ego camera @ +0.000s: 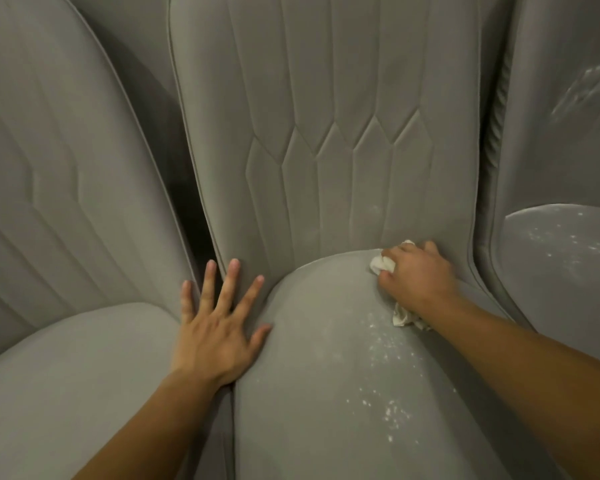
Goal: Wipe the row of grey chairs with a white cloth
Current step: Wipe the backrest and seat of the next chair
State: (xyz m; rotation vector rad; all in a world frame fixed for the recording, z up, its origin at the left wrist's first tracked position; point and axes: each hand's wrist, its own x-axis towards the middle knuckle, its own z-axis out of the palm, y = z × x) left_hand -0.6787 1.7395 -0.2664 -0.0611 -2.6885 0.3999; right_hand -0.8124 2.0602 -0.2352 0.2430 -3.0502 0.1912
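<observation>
Right hand (418, 275) clenched round white cloth (381, 264), bunched, pressed at back edge of middle chair seat (309, 375) where it meets quilted backrest (326, 133), about 3 o'clock of frame centre. Cloth tail (406, 317) pokes out under wrist. Left hand (215, 327) flat, fingers spread, resting on left edge of same seat, at 9 o'clock from right hand. White specks (385, 375) scattered on seat at 6 o'clock of cloth. Left chair (66, 220) alongside; right chair (561, 254) also speckled white

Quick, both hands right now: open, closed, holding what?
Left hand: open, fingers spread, flat on the middle chair.
Right hand: gripping the white cloth.
</observation>
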